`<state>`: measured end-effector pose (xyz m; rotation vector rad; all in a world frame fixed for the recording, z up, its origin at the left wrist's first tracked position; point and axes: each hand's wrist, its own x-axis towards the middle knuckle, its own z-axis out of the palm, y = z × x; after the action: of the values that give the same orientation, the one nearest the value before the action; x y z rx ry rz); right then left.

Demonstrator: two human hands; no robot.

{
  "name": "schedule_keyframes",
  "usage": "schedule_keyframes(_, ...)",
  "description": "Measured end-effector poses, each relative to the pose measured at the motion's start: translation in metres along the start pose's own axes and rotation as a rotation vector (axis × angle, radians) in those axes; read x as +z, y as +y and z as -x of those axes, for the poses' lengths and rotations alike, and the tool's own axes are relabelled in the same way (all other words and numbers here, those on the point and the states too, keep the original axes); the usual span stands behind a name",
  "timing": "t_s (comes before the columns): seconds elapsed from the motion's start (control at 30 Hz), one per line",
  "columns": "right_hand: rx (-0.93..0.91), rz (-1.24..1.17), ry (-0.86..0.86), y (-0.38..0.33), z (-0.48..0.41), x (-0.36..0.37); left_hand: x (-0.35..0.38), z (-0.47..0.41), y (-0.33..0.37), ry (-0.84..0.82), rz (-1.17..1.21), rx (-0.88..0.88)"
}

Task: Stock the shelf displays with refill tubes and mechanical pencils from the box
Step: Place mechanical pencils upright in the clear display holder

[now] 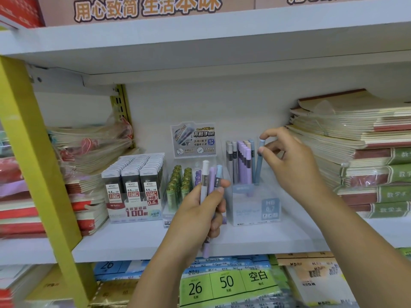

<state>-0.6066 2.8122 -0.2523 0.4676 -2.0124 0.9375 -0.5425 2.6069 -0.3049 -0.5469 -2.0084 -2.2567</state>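
Note:
My left hand (200, 210) grips a bunch of three refill tubes (210, 181), white, purple and blue, upright in front of the shelf. My right hand (287, 161) pinches the top of a blue-grey tube (259, 167) with thumb and forefinger; its lower end stands in the clear HB 0.7 display box (255, 205). Several grey, purple and blue tubes (241, 161) stand in that box. Left of it is a clear display (178, 187) with green tubes and a printed header card (193, 140). The supply box is not in view.
A red-and-white 0.5 HB lead-case display (133, 187) stands at the left on the white shelf (133, 243). Stacked notebooks (367, 156) rise at the right, wrapped notebooks (84, 165) at the left. A yellow post (37, 152) slants across the left. Paper packs (226, 283) fill the shelf below.

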Motion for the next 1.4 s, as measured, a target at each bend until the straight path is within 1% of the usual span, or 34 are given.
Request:
schedule_keyframes(0.17, 0.01, 0.224, 0.011, 0.006, -0.003, 0.004, 0.0, 0.0, 0.0, -0.002, 0.002, 0.015)
schedule_keyframes(0.33, 0.094, 0.256, -0.053, 0.007, -0.003, 0.002, 0.0, 0.0, -0.001, 0.0, -0.016, 0.019)
schedule_keyframes(0.47, 0.163, 0.259, -0.171, 0.006, -0.003, 0.0, 0.003, 0.002, 0.001, 0.002, -0.078, 0.032)
schedule_keyframes(0.53, 0.143, 0.259, -0.14, 0.001, -0.003, -0.004, 0.004, 0.003, 0.002, -0.004, -0.135, 0.049)
schedule_keyframes(0.6, 0.02, 0.237, -0.019, -0.011, -0.001, -0.01, 0.006, 0.005, 0.004, -0.019, -0.141, 0.055)
schedule_keyframes(0.63, -0.035, 0.198, 0.02, -0.019, 0.0, -0.013, 0.006, 0.005, 0.005, -0.027, -0.121, 0.056)
schedule_keyframes(0.67, -0.054, 0.116, 0.009, -0.027, 0.002, -0.016, 0.006, 0.006, 0.007, -0.033, -0.102, 0.056)
schedule_keyframes(0.7, -0.031, 0.006, -0.055, -0.036, 0.005, -0.018, 0.007, 0.006, 0.009, -0.036, -0.094, 0.056)
schedule_keyframes(0.8, 0.085, -0.29, -0.353, -0.058, 0.015, -0.019, 0.01, 0.006, 0.011, -0.038, -0.113, 0.068)
schedule_keyframes(0.83, 0.099, -0.364, -0.414, -0.062, 0.019, -0.018, 0.011, 0.006, 0.012, -0.038, -0.116, 0.077)
schedule_keyframes(0.93, 0.1, -0.467, -0.473, -0.069, 0.024, -0.017, 0.015, 0.007, 0.015, -0.048, -0.087, 0.089)
schedule_keyframes(1.0, 0.112, -0.491, -0.453, -0.07, 0.023, -0.017, 0.015, 0.007, 0.015, -0.058, -0.049, 0.08)
schedule_keyframes(1.07, 0.137, -0.55, -0.396, -0.069, 0.02, -0.02, 0.014, 0.007, 0.015, -0.064, -0.009, 0.068)
schedule_keyframes(1.17, 0.178, -0.706, -0.237, -0.064, 0.01, -0.027, 0.01, 0.007, 0.014, -0.05, 0.002, 0.05)
schedule_keyframes(1.27, 0.183, -0.783, -0.028, -0.057, 0.002, -0.037, 0.006, 0.005, 0.011, -0.006, -0.053, 0.044)
schedule_keyframes(1.33, 0.118, -0.731, 0.126, -0.049, -0.001, -0.045, 0.004, 0.004, 0.01, 0.01, -0.044, 0.033)
schedule_keyframes(1.4, 0.016, -0.578, 0.213, -0.04, -0.002, -0.051, 0.002, 0.003, 0.01, 0.023, -0.03, 0.017)
